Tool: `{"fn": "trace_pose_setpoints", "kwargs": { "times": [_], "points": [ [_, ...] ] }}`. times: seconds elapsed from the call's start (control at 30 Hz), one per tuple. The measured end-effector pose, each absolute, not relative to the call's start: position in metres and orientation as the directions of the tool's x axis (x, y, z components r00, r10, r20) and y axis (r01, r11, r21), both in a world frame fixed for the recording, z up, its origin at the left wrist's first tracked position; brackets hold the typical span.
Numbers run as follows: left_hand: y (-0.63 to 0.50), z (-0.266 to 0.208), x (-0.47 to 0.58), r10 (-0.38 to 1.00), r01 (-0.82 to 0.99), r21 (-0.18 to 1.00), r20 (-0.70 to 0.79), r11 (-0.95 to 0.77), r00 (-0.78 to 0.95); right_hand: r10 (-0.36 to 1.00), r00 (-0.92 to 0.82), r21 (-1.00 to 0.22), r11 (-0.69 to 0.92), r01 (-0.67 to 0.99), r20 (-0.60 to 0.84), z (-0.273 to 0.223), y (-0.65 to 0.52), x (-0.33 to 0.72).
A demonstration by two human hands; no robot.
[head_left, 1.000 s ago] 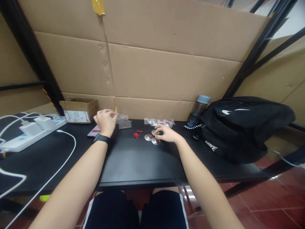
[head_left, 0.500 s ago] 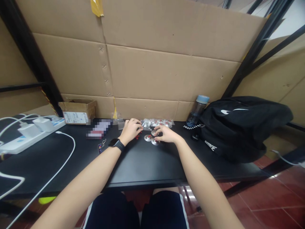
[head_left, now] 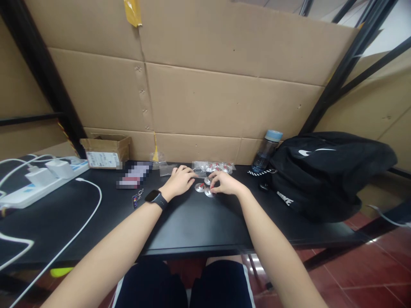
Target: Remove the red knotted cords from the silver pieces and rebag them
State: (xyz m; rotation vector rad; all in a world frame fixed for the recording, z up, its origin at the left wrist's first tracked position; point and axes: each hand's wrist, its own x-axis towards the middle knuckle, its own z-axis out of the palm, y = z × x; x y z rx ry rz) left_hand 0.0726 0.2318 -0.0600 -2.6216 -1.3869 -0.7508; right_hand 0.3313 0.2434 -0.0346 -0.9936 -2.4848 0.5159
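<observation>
My left hand (head_left: 180, 181), with a black smartwatch (head_left: 156, 198) on its wrist, lies low on the table with fingers stretched toward the plastic bags. I see nothing held in it, though the underside is hidden. My right hand (head_left: 226, 184) has its thumb and fingertips closed at a shiny round disc (head_left: 209, 193) with a bit of red at its middle. A second shiny disc (head_left: 200, 188) lies to the left, and a third disc (head_left: 207, 181) sits just behind, partly covered by the fingers. Beyond the hands, clear plastic bags (head_left: 221, 167) hold several similar red-and-silver pieces.
On the left are a power strip (head_left: 17, 194) with white cables, a small cardboard box (head_left: 105, 152), a blurred-out flat item (head_left: 134, 174) and a keychain (head_left: 136, 199). A water bottle (head_left: 266, 149) and black backpack (head_left: 321, 179) stand right. Cardboard (head_left: 199, 98) walls the back.
My left hand has shifted slightly right, its fingers reaching farther toward the bags; the red cord beside it is now out of sight. My right hand's fingertips have closed together at the disc.
</observation>
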Motion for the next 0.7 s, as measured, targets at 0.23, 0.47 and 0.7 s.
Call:
{"fn": "trace_pose_setpoints", "kwargs": {
  "times": [0.23, 0.47, 0.7],
  "points": [
    [0.219, -0.055, 0.088, 0.646, 0.668, 0.117, 0.421, -0.735, 0.637, 0.705, -0.673, -0.432, 0.69, 0.581, 0.221, -0.035, 0.243, 0.332],
    [0.213, -0.049, 0.093, 0.632, 0.694, 0.006, 0.419, -0.72, 0.652, 0.725, -0.654, -0.416, 0.674, 0.61, 0.216, -0.039, 0.245, 0.333],
    [0.214, -0.048, 0.089, 0.615, 0.735, -0.119, 0.47, -0.667, 0.634, 0.72, -0.667, -0.397, 0.678, 0.618, 0.191, -0.037, 0.241, 0.331]
  ]
}}
